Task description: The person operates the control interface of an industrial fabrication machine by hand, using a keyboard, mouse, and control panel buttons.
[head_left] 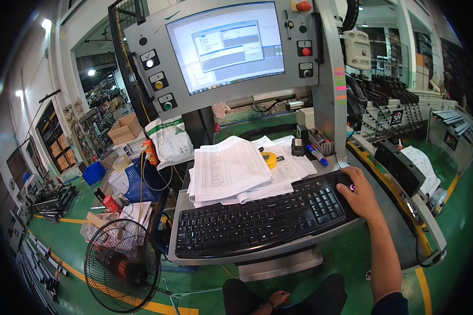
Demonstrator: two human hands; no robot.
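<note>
My right hand (363, 198) is wrapped over a black computer mouse (345, 180) at the right end of a shelf. Left of it lies a long black keyboard (257, 218). My left hand (279, 298) rests low between my dark-clad legs, a band on its wrist; its fingers are too small and tucked to read. Behind the keyboard are piled printed sheets (228, 168), with a yellow tape measure (269, 159) on them. Above hangs a grey control panel whose lit screen (226, 47) shows a window with lists and a small drawing.
Round buttons flank the screen, among them a red one (306, 52). A blue marker (317, 156) lies near the mouse. A black floor fan (122, 265) stands at left, by a white sack (168, 140) and a blue basket (142, 181). At right, a machine rail (389, 191) runs alongside.
</note>
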